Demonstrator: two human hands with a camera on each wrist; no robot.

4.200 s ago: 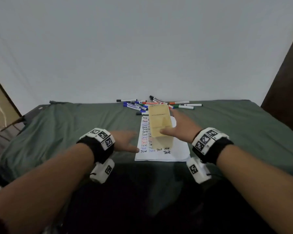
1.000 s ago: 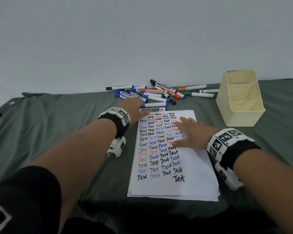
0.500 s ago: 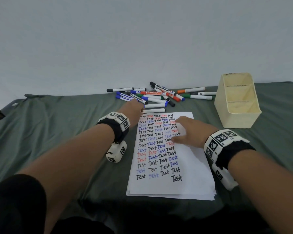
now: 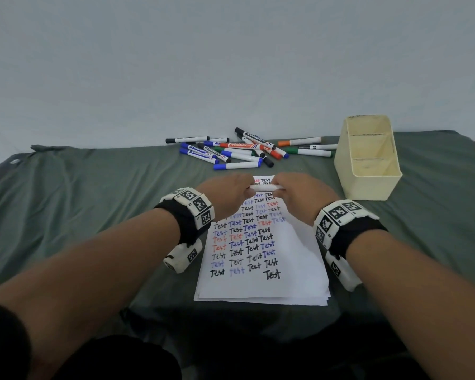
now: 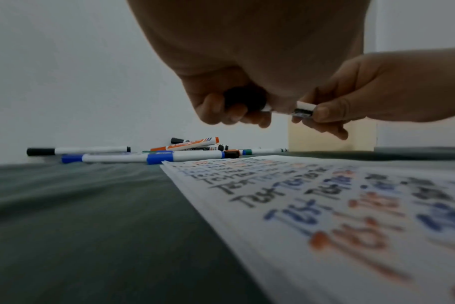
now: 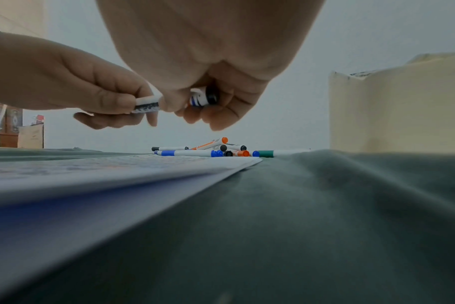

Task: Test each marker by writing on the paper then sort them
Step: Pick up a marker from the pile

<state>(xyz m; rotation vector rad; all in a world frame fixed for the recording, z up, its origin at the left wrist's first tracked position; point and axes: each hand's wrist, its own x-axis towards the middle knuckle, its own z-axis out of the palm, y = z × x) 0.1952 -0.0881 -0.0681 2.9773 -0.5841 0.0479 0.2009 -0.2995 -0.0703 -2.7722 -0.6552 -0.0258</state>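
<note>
Green cloth covers the bed (image 4: 93,215) under me, and just above the far end of the paper (image 4: 261,286) my left hand (image 4: 225,192) and right hand (image 4: 299,192) each have their fingers curled round one end of a white marker (image 4: 262,187). It lies level with its long axis left to right, black cap in the left hand, black butt end in the right. My worry is the cap coming free with a jerk, so the tip streaks my fingers or the written rows, or the marker drops onto the loose markers (image 4: 239,152) beyond; the cream organiser (image 4: 368,185) stands well right.

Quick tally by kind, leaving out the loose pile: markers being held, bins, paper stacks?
Held white-barrelled marker with black cap: 1
Cream plastic three-compartment bin: 1
White paper stack: 1
Total: 3
</note>
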